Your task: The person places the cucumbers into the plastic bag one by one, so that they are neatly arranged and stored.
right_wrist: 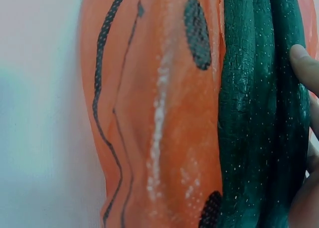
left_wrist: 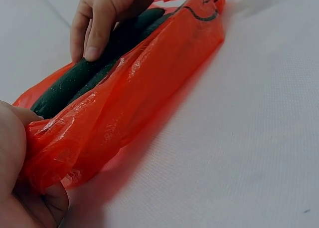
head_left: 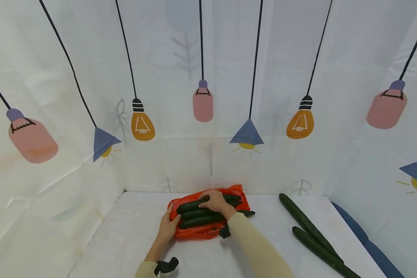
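Several dark green cucumbers point(head_left: 201, 221) lie side by side in a red plastic bag point(head_left: 191, 233) on the white table. At the bag's left end, my left hand point(head_left: 167, 224) holds the plastic; in the left wrist view the thumb lies by the cucumber ends and curled fingers show under the bag's edge. My right hand point(head_left: 215, 201) reaches over from the right and grips the farthest cucumber point(head_left: 190, 206). Its thumb point(right_wrist: 301, 56) presses the cucumber's near side in the right wrist view, while the other fingers are partly hidden behind. Black markings show on the bag.
Two longer cucumbers, one behind point(head_left: 309, 224) and one in front point(head_left: 321, 251), lie on the right side of the table point(head_left: 107, 239). A white curtain point(head_left: 173, 162) printed with hanging lamps surrounds the table's back and sides.
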`<move>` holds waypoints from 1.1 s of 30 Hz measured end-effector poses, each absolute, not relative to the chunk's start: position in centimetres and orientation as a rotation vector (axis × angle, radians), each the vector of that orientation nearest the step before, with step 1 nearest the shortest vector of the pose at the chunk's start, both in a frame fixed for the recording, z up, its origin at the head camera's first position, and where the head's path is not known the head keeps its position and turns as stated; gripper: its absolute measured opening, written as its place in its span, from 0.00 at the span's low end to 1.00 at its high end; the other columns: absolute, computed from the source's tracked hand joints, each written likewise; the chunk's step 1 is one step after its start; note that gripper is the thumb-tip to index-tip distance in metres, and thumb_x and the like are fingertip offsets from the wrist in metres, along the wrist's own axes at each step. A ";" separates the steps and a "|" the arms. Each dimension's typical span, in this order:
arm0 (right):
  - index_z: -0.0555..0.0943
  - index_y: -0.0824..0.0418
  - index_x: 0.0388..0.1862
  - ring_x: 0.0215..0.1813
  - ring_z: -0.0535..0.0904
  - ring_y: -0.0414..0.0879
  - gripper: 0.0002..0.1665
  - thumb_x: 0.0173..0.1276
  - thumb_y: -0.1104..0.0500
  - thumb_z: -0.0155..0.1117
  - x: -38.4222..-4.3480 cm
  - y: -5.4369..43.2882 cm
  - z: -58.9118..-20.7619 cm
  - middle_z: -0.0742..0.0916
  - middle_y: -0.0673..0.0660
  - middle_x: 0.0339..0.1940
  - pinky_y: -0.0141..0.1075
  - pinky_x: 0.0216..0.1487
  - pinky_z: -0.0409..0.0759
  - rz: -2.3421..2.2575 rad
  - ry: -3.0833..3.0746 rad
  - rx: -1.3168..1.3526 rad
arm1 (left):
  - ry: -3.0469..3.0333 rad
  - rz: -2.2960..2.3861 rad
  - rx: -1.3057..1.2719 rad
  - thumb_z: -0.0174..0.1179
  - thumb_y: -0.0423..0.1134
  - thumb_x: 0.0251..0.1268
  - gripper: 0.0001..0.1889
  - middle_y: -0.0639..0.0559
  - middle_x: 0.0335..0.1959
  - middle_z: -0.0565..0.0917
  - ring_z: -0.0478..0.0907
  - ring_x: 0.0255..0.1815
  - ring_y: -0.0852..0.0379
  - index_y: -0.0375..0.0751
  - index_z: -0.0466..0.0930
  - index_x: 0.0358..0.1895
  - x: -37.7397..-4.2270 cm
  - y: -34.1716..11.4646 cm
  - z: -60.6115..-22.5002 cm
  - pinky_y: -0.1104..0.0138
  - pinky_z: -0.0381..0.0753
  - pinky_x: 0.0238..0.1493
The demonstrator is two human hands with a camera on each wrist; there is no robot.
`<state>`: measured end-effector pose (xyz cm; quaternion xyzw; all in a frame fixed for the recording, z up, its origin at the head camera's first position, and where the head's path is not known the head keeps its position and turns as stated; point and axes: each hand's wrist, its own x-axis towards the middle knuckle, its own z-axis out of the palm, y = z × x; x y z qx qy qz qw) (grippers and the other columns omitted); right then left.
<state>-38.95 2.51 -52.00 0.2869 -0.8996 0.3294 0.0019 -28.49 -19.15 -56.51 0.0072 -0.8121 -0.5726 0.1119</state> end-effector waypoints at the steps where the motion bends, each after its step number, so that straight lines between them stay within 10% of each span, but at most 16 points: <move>1: 0.88 0.49 0.42 0.53 0.78 0.48 0.12 0.58 0.51 0.74 -38.9 2.6 -52.0 0.86 0.42 0.42 0.57 0.65 0.61 1.046 -2.828 0.895 | -2.383 -1.689 0.033 0.55 0.31 0.71 0.34 0.29 0.71 0.60 0.55 0.72 0.33 0.32 0.51 0.76 -28.5 -19.0 -56.5 0.43 0.54 0.68; 33: 0.87 0.59 0.41 0.42 0.82 0.45 0.10 0.61 0.58 0.72 -38.0 11.1 -51.5 0.87 0.49 0.38 0.42 0.46 0.81 1.194 -2.653 0.815 | -2.386 -1.686 0.095 0.53 0.33 0.72 0.34 0.32 0.74 0.57 0.51 0.74 0.37 0.36 0.49 0.77 -28.8 -18.8 -56.5 0.46 0.52 0.70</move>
